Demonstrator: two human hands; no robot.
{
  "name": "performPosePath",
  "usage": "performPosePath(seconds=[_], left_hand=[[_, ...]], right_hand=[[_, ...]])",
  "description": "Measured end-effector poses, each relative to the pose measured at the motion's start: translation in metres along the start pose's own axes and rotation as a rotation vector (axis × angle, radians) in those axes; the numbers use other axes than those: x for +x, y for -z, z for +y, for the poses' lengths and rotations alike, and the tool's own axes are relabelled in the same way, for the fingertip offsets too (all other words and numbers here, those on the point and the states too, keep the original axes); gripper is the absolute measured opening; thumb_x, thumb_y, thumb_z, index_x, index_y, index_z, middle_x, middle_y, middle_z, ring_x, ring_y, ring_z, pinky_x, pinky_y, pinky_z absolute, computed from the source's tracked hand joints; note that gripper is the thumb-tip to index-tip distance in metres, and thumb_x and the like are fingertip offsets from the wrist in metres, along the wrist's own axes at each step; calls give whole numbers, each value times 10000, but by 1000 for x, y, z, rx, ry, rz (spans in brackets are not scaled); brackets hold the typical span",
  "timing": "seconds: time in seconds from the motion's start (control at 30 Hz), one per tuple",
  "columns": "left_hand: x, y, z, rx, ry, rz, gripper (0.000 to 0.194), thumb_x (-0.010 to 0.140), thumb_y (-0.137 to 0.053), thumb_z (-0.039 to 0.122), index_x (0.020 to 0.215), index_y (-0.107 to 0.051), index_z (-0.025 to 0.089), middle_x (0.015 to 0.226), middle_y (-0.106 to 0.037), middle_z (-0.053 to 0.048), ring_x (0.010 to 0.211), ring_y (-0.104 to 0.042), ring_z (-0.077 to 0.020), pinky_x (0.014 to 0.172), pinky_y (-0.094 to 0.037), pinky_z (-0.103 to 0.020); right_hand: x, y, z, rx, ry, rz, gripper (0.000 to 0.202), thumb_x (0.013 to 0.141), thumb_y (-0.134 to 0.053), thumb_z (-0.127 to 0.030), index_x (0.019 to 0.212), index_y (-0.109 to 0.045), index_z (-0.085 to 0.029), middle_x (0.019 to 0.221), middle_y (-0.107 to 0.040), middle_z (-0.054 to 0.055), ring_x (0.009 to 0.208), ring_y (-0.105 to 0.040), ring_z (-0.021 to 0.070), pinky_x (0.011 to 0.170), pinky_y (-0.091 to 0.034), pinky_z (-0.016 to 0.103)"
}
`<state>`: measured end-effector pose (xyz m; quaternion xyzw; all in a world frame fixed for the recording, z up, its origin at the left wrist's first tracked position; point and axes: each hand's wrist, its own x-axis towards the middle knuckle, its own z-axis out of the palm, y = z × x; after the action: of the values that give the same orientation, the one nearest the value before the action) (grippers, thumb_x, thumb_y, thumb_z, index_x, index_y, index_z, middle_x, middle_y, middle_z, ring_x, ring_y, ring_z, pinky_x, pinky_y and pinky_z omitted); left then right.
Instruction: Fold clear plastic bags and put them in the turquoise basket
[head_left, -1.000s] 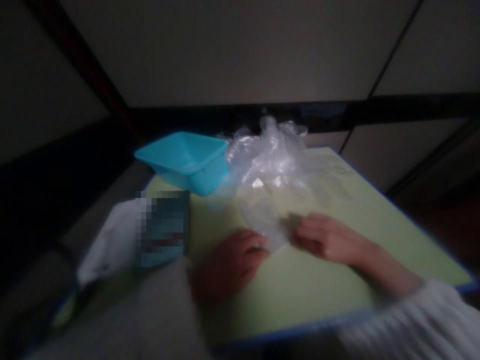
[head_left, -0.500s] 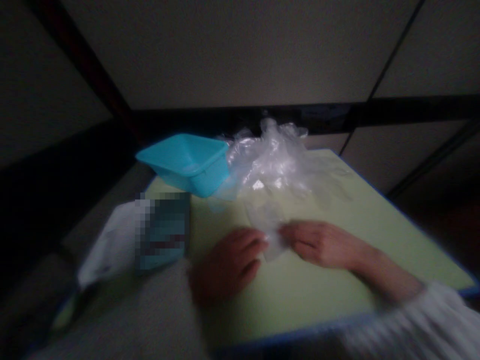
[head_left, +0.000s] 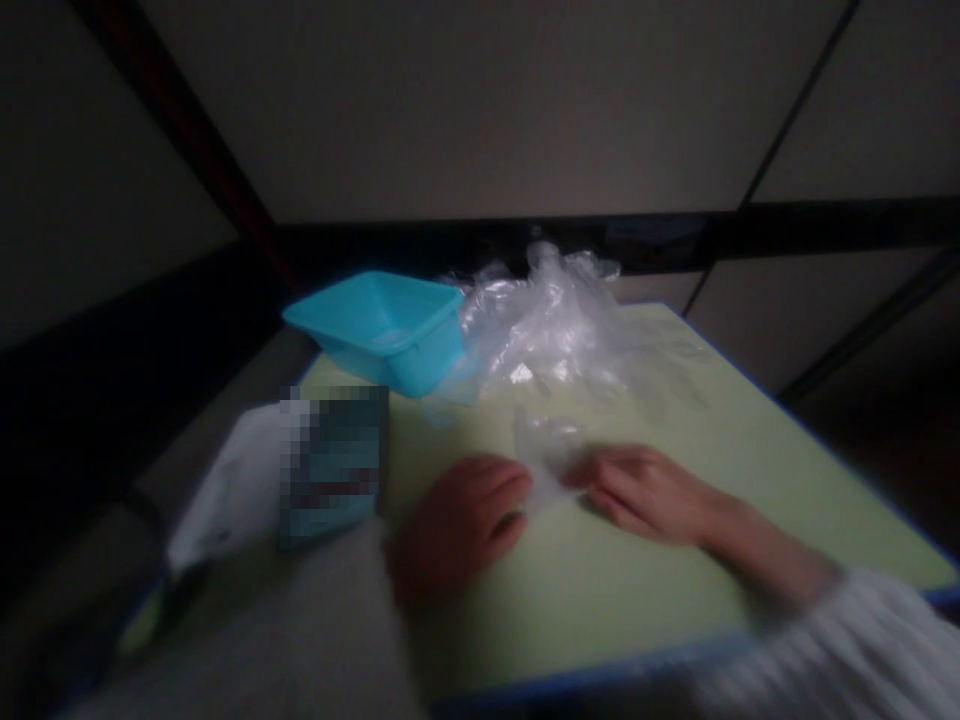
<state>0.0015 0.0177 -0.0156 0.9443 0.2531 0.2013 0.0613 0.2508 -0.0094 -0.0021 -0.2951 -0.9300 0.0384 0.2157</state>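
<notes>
In the turquoise tub lies something pale, the right hand pinching clear plastic, the left hand, grip unclear, alongside.

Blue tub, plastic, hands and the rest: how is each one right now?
Blue tub: upright, open on top.
Plastic heap: loose, crumpled.
Small plastic piece: wrinkled, between the hands.
Left hand: fingers curled at its left side; grip unclear.
Right hand: fingers bent at its right side; grip unclear.
Pixelated thing: state hidden.
White thing: blurred, cannot tell.

Glossy, crinkled clear plastic bags; smooth plastic basin; matt tabletop.
</notes>
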Motion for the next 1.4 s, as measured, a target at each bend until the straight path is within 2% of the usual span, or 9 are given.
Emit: performPosePath(seconds=[0.17,0.3,0.43,0.57,0.77,1.0,1.1,1.23,1.4], left_hand=[[3,0,1,10,-12,9,227,918,-415,142,911,-640,169,931,-679,-61,894,-612,-189,854,-488,-350],[2,-1,1,-60,-10,41,254,917,-411,133,922,-664,156,930,-690,-70,883,-612,-191,849,-487,-350],[2,-2,0,-232,87,78,223,888,-464,152,918,-686,152,922,-703,-66,872,-613,-197,825,-487,-346],[6,-3,-3,-409,289,94,178,851,-514,176,843,-691,159,905,-695,-58,883,-624,-193,815,-487,-325],[14,-5,-6,-543,474,133,125,749,-581,154,628,-612,146,688,-586,1,687,-576,-157,621,-446,-249],[24,-18,-11,-618,566,169,133,729,-587,139,858,-620,151,637,-578,39,601,-550,-128,535,-412,-215],[27,-23,-14,-660,615,191,369,725,-596,120,1085,-525,156,628,-574,64,599,-567,-123,550,-416,-216],[30,-26,-16,-660,639,186,505,725,-572,79,1200,-425,165,621,-561,78,627,-587,-128,580,-418,-227],[32,-26,-16,-641,643,175,583,727,-548,62,1272,-355,144,600,-535,88,605,-573,-128,588,-416,-236]], right_hand=[[-3,-3,4,80,40,-10,203,925,-454,-292,1030,-533,-137,902,-653,125,830,-617,210,729,-523,351],[-6,-6,8,118,42,-5,226,943,-415,-234,1117,-523,-138,1104,-636,150,1031,-594,210,884,-486,369],[-6,-7,6,185,-115,4,177,962,-406,-252,1030,-547,-170,894,-662,72,796,-626,158,720,-498,281],[-1,-6,3,317,-310,71,166,948,-434,-287,832,-502,-190,634,-547,-29,526,-496,102,483,-371,207],[10,-7,1,620,-529,158,181,905,-480,-335,791,-424,-205,545,-432,-73,465,-368,83,419,-263,188],[15,-16,9,879,-691,240,273,839,-548,-377,984,-395,-204,520,-379,-120,410,-307,60,369,-207,163],[14,-17,12,813,-720,349,287,843,-548,-346,1044,-408,-199,568,-488,-86,432,-405,77,380,-293,174],[10,-14,9,380,-614,518,173,879,-506,-283,1019,-519,-182,917,-656,79,709,-614,160,586,-504,289],[9,-13,-5,-4,-312,188,377,930,-463,-326,1251,-500,-132,1285,-573,177,1168,-548,272,959,-450,477]])
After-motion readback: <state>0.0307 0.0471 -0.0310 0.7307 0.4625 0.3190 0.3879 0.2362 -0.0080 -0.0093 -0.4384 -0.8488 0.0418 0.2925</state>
